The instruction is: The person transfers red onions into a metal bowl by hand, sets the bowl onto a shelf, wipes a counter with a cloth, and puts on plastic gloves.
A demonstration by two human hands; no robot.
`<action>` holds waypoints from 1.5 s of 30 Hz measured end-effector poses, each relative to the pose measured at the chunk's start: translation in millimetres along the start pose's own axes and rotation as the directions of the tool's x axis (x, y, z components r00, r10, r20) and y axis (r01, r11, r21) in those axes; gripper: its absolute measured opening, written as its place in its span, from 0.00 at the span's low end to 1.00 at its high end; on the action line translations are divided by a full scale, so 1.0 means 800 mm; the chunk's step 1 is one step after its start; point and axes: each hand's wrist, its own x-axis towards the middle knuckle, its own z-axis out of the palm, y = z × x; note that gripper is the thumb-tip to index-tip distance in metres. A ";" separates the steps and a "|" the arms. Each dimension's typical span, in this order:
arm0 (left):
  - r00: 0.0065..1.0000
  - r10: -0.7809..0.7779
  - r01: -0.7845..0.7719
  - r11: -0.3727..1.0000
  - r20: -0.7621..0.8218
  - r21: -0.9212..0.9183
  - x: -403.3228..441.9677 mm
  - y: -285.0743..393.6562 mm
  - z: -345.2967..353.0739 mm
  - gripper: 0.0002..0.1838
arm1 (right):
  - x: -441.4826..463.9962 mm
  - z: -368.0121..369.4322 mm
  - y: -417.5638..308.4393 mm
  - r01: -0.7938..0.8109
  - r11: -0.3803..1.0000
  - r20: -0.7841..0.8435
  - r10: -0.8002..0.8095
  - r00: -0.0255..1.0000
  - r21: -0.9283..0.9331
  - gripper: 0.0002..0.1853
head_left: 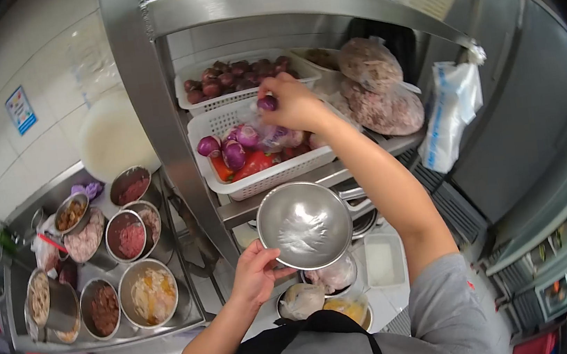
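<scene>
My left hand grips the rim of an empty metal bowl, thumb on the edge, in front of the shelf. Above a white perforated basket, my right hand holds a small purple onion between its fingers. Inside that basket lie peeled purple onions, red peppers and a clear plastic bag. Behind it stands a second white basket full of dark red onions.
Bags of pale minced food sit right of the baskets. A metal post and upper shelf rail frame the shelf. Metal pots of meat fill the left counter. A white plastic bag hangs at the right.
</scene>
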 end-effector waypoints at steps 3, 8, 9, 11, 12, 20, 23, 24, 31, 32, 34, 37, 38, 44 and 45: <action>0.996 0.067 -0.069 0.997 -0.057 -0.037 0.009 -0.005 0.012 0.06 | -0.037 -0.032 -0.007 0.081 0.977 0.139 -0.109 0.984 0.195 0.22; 0.984 0.103 -0.115 0.991 -0.148 -0.075 0.019 -0.028 0.031 0.06 | -0.037 0.010 0.018 0.250 0.968 0.200 -0.243 0.949 -0.013 0.31; 0.979 0.117 -0.131 0.988 -0.166 -0.075 0.018 -0.031 0.035 0.06 | -0.034 0.014 0.016 0.255 0.965 0.261 -0.231 0.937 -0.063 0.33; 0.969 0.143 -0.160 0.984 -0.199 -0.073 0.013 -0.034 0.038 0.06 | -0.032 0.022 0.006 0.468 0.863 0.160 -0.443 0.882 -0.190 0.35; 0.968 0.150 -0.169 0.983 -0.203 -0.076 0.012 -0.035 0.037 0.07 | -0.030 0.025 0.003 0.556 0.790 0.116 -0.546 0.830 -0.259 0.37; 0.945 0.178 -0.207 0.975 -0.275 -0.081 -0.008 -0.030 0.035 0.11 | 0.014 0.047 -0.008 0.672 0.706 0.424 -0.691 0.585 0.224 0.25; 0.941 0.196 -0.231 0.967 -0.276 -0.103 -0.015 -0.026 0.029 0.11 | 0.005 0.049 -0.004 0.665 0.708 0.360 -0.700 0.617 0.237 0.17; 0.943 0.191 -0.224 0.970 -0.272 -0.097 -0.016 -0.024 0.025 0.11 | 0.004 0.051 -0.002 0.668 0.709 0.352 -0.699 0.623 0.224 0.18; 0.958 0.165 -0.191 0.977 -0.234 -0.095 -0.020 -0.011 0.016 0.08 | 0.002 0.044 -0.008 0.648 0.737 0.461 -0.651 0.603 0.193 0.28; 0.960 0.160 -0.187 0.977 -0.230 -0.098 -0.020 -0.010 0.013 0.07 | 0.004 0.045 -0.008 0.666 0.728 0.479 -0.649 0.591 0.164 0.29; 0.961 0.161 -0.187 0.977 -0.226 -0.098 -0.018 -0.008 0.010 0.06 | 0.003 0.046 -0.011 0.693 0.712 0.489 -0.647 0.584 0.114 0.30; 0.965 0.155 -0.185 0.975 -0.213 -0.127 -0.018 -0.009 0.002 0.05 | -0.001 0.058 -0.005 0.767 0.636 0.314 -0.748 0.585 0.085 0.27; 0.966 0.151 -0.183 0.973 -0.209 -0.141 -0.018 -0.010 0.001 0.05 | -0.002 0.060 -0.001 0.795 0.601 0.219 -0.789 0.574 0.079 0.26; 0.975 0.110 -0.141 0.978 -0.194 -0.155 -0.017 -0.004 -0.002 0.05 | -0.030 0.007 -0.005 0.717 0.648 0.017 -0.745 0.667 0.257 0.26; 0.975 0.108 -0.138 0.980 -0.196 -0.146 -0.018 -0.003 -0.001 0.05 | -0.047 -0.011 -0.020 0.755 0.627 0.215 -0.777 0.592 0.189 0.26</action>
